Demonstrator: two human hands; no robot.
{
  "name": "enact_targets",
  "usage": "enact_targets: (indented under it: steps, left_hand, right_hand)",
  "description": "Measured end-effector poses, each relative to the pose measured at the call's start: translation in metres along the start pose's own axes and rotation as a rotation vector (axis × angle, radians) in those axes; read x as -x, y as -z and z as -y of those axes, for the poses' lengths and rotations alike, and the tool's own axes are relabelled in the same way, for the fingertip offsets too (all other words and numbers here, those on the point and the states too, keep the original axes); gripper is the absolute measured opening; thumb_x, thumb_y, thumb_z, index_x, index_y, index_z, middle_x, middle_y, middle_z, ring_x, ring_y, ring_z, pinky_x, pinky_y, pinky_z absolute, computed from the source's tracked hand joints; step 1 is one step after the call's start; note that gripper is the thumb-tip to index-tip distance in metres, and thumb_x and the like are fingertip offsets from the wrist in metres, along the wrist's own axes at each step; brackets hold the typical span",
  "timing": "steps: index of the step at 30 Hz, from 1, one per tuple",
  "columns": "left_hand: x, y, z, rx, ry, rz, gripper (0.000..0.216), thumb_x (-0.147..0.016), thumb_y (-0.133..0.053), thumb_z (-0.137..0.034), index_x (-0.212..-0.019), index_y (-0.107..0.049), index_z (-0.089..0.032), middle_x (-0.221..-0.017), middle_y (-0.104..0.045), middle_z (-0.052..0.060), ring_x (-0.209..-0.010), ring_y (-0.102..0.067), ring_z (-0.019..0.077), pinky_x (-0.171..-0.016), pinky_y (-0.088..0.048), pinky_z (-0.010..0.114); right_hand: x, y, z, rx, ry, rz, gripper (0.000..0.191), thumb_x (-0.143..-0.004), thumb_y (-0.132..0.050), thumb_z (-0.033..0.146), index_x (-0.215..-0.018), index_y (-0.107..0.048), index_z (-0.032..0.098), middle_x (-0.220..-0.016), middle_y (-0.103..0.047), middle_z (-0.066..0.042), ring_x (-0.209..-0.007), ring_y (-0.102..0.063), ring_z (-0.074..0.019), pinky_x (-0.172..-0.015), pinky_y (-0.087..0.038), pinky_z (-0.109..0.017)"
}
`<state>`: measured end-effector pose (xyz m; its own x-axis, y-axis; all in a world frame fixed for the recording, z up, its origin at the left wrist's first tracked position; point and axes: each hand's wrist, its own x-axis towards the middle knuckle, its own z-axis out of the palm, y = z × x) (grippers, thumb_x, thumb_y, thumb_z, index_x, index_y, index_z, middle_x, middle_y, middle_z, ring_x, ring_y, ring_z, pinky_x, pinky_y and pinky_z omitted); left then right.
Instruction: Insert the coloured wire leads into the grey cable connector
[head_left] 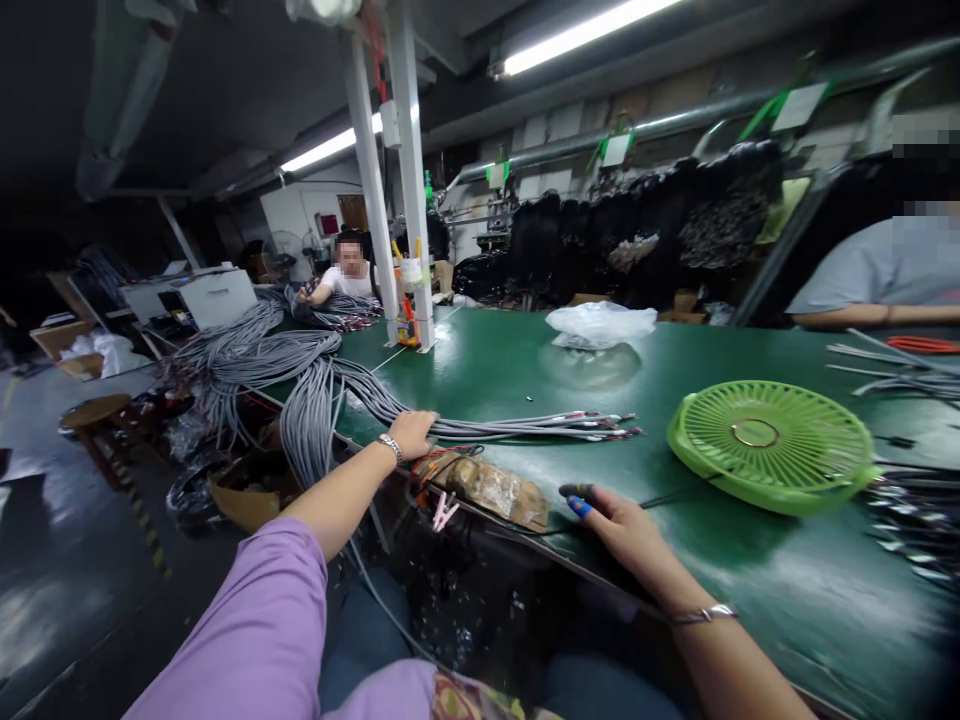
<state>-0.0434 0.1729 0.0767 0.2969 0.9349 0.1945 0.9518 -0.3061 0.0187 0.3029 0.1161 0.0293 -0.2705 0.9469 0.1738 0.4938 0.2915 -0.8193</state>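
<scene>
My left hand [411,435] lies over a bundle of grey cables [495,429] on the green table, its fingers stretched across them. The cable ends, with dark reddish wires showing, point right. Near the table's front edge, my right hand [619,525] is held low with fingers extended and nothing visible in it. Blue and black coverings are on its thumb and a finger. Between my hands lies a brown, tape-wrapped block [499,490], with a pink clothes peg [444,512] at its front.
A green fan [769,445] lies on the right of the table [487,365]. Behind stand a white post [416,190] and a plastic bag [600,323]. Heaped grey cables [270,355] spill over the left edge. One co-worker [349,270] sits behind them, another [885,265] at right.
</scene>
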Motion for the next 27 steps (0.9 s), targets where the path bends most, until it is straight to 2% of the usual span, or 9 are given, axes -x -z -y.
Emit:
enact_targets:
  steps: [5,7,9,15,20,24,27]
  left_hand:
    - [-0.029,0.001,0.009,-0.120,-0.041,0.128,0.041,-0.072,-0.057,-0.033,-0.107,-0.054,-0.013,-0.104,-0.061,0.016,-0.098,-0.058,0.0283,-0.085,-0.043,0.036]
    - [-0.035,0.005,0.013,-0.161,-0.064,0.171,0.041,-0.072,-0.057,-0.037,-0.105,-0.053,-0.014,-0.102,-0.063,0.016,-0.095,-0.059,0.0273,-0.082,-0.043,0.034]
    - [-0.040,0.008,0.017,-0.200,-0.088,0.208,0.042,-0.073,-0.056,-0.041,-0.104,-0.053,-0.014,-0.100,-0.064,0.016,-0.091,-0.061,0.0272,-0.077,-0.044,0.033]
    - [-0.044,0.015,0.017,-0.308,-0.145,0.270,0.034,-0.072,-0.056,-0.043,-0.094,-0.058,-0.018,-0.088,-0.068,0.013,-0.084,-0.062,0.0283,-0.073,-0.043,0.036]
    - [-0.044,0.033,0.015,-0.348,-0.109,0.202,0.024,-0.071,-0.056,-0.038,-0.083,-0.060,-0.018,-0.090,-0.067,0.012,-0.088,-0.059,0.0278,-0.076,-0.042,0.036]
    - [-0.049,0.056,0.017,-0.340,-0.050,0.076,0.027,-0.074,-0.050,-0.036,-0.090,-0.060,-0.016,-0.097,-0.063,0.015,-0.101,-0.053,0.0310,-0.083,-0.039,0.039]
    - [-0.051,0.060,0.015,-0.300,-0.043,0.049,0.031,-0.072,-0.050,-0.031,-0.097,-0.058,-0.014,-0.111,-0.057,0.016,-0.105,-0.052,0.0306,-0.085,-0.039,0.038]
  right_hand:
    - [0.005,0.003,0.007,-0.098,-0.002,0.003,0.038,-0.076,-0.052,0.044,-0.098,-0.068,0.017,-0.086,-0.071,-0.006,-0.084,-0.063,-0.0244,-0.078,-0.049,-0.036]
    - [0.006,0.002,0.008,-0.128,0.017,0.004,0.035,-0.077,-0.052,0.041,-0.097,-0.068,0.017,-0.088,-0.071,-0.006,-0.083,-0.063,-0.0238,-0.077,-0.049,-0.037]
    - [0.006,0.000,0.007,-0.146,0.042,-0.006,0.033,-0.079,-0.052,0.039,-0.097,-0.068,0.017,-0.095,-0.070,-0.007,-0.087,-0.063,-0.0235,-0.083,-0.048,-0.037]
    - [0.008,-0.003,0.004,-0.141,0.081,0.002,0.031,-0.081,-0.051,0.037,-0.098,-0.067,0.017,-0.094,-0.070,-0.006,-0.084,-0.062,-0.0219,-0.082,-0.048,-0.037]
    - [0.008,-0.003,0.000,-0.145,0.092,0.020,0.028,-0.082,-0.051,0.038,-0.095,-0.067,0.018,-0.092,-0.070,-0.005,-0.085,-0.063,-0.0230,-0.080,-0.049,-0.037]
    - [0.007,-0.003,-0.004,-0.141,0.083,0.038,0.031,-0.082,-0.051,0.039,-0.100,-0.066,0.018,-0.097,-0.070,-0.006,-0.086,-0.063,-0.0230,-0.081,-0.048,-0.038]
    - [0.005,-0.003,-0.003,-0.149,0.066,0.040,0.033,-0.081,-0.051,0.040,-0.100,-0.067,0.019,-0.095,-0.071,-0.006,-0.084,-0.063,-0.0231,-0.080,-0.049,-0.038]
